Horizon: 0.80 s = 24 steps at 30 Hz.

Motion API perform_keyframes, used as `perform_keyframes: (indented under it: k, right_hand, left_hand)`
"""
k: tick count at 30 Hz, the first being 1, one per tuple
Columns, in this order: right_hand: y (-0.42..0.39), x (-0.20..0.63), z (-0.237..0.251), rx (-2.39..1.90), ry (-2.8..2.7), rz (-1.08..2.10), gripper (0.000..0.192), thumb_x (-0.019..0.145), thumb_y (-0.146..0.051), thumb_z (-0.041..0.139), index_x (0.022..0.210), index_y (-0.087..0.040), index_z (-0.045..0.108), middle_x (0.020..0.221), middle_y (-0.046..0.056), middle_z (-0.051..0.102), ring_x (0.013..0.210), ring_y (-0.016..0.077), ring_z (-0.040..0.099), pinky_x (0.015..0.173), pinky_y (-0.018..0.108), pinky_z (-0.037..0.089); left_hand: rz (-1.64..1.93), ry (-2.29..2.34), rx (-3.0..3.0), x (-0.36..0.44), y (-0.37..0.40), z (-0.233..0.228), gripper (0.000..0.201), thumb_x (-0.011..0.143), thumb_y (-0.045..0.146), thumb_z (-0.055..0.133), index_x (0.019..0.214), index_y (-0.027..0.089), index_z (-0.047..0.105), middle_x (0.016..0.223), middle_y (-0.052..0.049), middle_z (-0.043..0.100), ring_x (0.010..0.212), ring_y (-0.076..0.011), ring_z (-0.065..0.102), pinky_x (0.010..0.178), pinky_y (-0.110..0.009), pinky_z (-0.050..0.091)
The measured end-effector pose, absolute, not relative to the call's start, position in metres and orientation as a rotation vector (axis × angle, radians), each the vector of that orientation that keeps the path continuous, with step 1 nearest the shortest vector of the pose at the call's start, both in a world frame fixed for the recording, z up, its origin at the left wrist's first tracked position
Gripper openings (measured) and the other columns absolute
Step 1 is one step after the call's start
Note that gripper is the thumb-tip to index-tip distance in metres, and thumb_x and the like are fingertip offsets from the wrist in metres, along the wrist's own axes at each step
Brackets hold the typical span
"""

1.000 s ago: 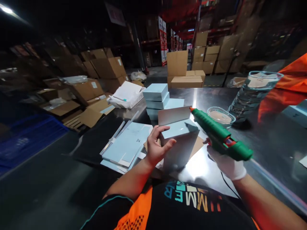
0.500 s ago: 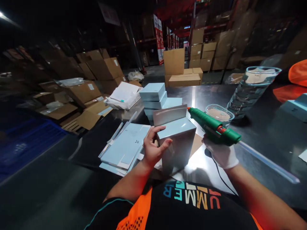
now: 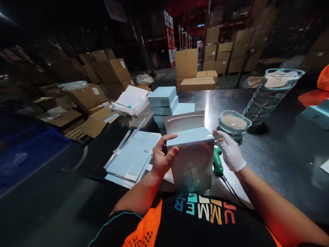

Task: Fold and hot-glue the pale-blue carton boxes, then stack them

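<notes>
- Head view: the bare left hand (image 3: 161, 156) grips the left side of a pale blue box (image 3: 191, 156) that stands upright on the steel tabletop (image 3: 269, 151), close to the person's chest, thumb on the front face and fingers over the top edge.
- The gloved right hand (image 3: 230, 151) is spread wide and holds nothing; its fingertips touch the box's upper right corner. The box's white flap (image 3: 184, 120) stands open behind the top.
- A green glue gun (image 3: 218, 164) lies on the tabletop just beside the box's right side, under the right wrist, its cord (image 3: 231, 192) trailing toward the person. If its tip is hot, it could mark the box or burn the bare forearm; a sleeve or wrist catching the cord could drag the gun off the edge.
- The box stands tall on a narrow base, so uneven pressure from the two hands could tip it or dent a face.
- A round dish (image 3: 234, 122) and a tall clear jar (image 3: 272, 96) stand near the right hand; a wide swing of that arm could knock them.
- Flat box blanks (image 3: 133, 156) lie just beside the left hand, with a stack of finished boxes (image 3: 164, 103) behind; an elbow nudge could slide the blanks off.
</notes>
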State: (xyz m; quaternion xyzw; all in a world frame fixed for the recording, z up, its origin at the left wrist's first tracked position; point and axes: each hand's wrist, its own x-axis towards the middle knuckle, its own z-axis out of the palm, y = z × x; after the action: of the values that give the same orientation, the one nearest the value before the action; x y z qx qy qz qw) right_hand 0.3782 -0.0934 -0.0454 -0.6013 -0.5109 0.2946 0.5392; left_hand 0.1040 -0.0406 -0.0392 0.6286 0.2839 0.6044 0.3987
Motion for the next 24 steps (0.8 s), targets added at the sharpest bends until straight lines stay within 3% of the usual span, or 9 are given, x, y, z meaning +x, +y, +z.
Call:
perform_keyframes:
  k: [2,5,8,12,14,16,19,21,24]
  right_hand:
    - [-0.093,0.359,-0.021,-1.187,-1.197,0.813,0.055,0.093,-0.065,0.063,0.135,-0.03,0.066,0.143,0.011,0.076,0.14,0.0365,0.068,0.116,0.052,0.058]
    - [-0.089,0.341,0.004,-1.093,-1.242,0.91,0.048,0.083,-0.046,0.073,0.128,-0.027,0.07,0.135,0.01,0.079,0.131,0.0356,0.073,0.114,0.053,0.059]
    - [-0.09,0.345,0.002,-1.111,-1.315,0.869,0.043,0.085,-0.044,0.076,0.124,-0.026,0.07,0.131,0.01,0.08,0.129,0.0352,0.073,0.116,0.055,0.059]
    - [-0.104,0.362,-0.025,-0.982,-1.566,0.677,0.054,0.081,-0.043,0.096,0.128,-0.03,0.072,0.161,0.012,0.066,0.149,0.0361,0.065,0.12,0.053,0.06]
    - [-0.113,0.365,-0.036,-0.911,-1.635,0.581,0.041,0.089,-0.036,0.092,0.125,-0.032,0.075,0.168,0.012,0.06,0.154,0.0338,0.062,0.11,0.048,0.066]
    - [-0.119,0.361,-0.04,-0.861,-1.675,0.501,0.026,0.101,-0.03,0.08,0.126,-0.032,0.077,0.162,0.013,0.066,0.149,0.0314,0.067,0.105,0.047,0.069]
    - [-0.123,0.349,-0.034,-0.837,-1.733,0.32,0.037,0.103,-0.02,0.074,0.134,-0.04,0.077,0.15,0.007,0.075,0.137,0.0289,0.074,0.113,0.052,0.064]
    - [-0.122,0.339,-0.024,-0.808,-1.795,0.219,0.044,0.103,-0.017,0.072,0.136,-0.047,0.075,0.149,0.002,0.077,0.133,0.0266,0.076,0.117,0.052,0.061]
    - [-0.113,0.34,-0.01,-0.74,-1.947,0.228,0.03,0.106,-0.031,0.071,0.133,-0.043,0.076,0.153,0.001,0.075,0.139,0.0281,0.072,0.12,0.051,0.058]
  left_hand:
    - [1.539,0.691,1.656,0.106,-0.04,-0.039,0.067,0.081,0.08,0.086,0.113,0.022,0.083,0.101,-0.007,0.078,0.086,-0.023,0.072,0.076,-0.032,0.057]
    - [1.534,0.668,1.802,0.109,-0.036,-0.043,0.062,0.085,0.079,0.083,0.109,0.022,0.083,0.103,-0.009,0.078,0.101,-0.0277,0.075,0.089,-0.037,0.06]
    - [1.583,0.627,1.883,0.112,-0.03,-0.054,0.059,0.088,0.077,0.082,0.107,0.021,0.079,0.12,-0.012,0.075,0.116,-0.0301,0.075,0.099,-0.041,0.06]
    - [1.749,0.402,1.818,0.112,-0.023,-0.061,0.055,0.09,0.064,0.089,0.126,0.028,0.068,0.127,-0.009,0.076,0.119,-0.0269,0.077,0.105,-0.045,0.06]
    - [1.695,0.336,1.895,0.106,-0.018,-0.057,0.045,0.094,0.06,0.087,0.123,0.03,0.072,0.122,-0.008,0.078,0.121,-0.0278,0.077,0.109,-0.049,0.06]
    - [1.601,0.324,2.038,0.096,-0.013,-0.047,0.032,0.098,0.058,0.081,0.11,0.028,0.08,0.119,-0.01,0.079,0.123,-0.0309,0.077,0.109,-0.053,0.061]
    - [1.492,0.301,2.345,0.083,-0.01,-0.021,0.024,0.101,0.052,0.079,0.105,0.029,0.085,0.116,-0.012,0.081,0.129,-0.0355,0.074,0.112,-0.058,0.059]
    - [1.347,0.319,2.658,0.081,-0.017,0.0,0.025,0.098,0.049,0.083,0.114,0.03,0.084,0.128,-0.014,0.082,0.143,-0.0404,0.066,0.122,-0.063,0.05]
    - [0.948,0.401,2.954,0.086,-0.034,0.023,0.038,0.103,0.037,0.077,0.141,0.031,0.074,0.156,-0.015,0.071,0.148,-0.038,0.064,0.123,-0.058,0.048]
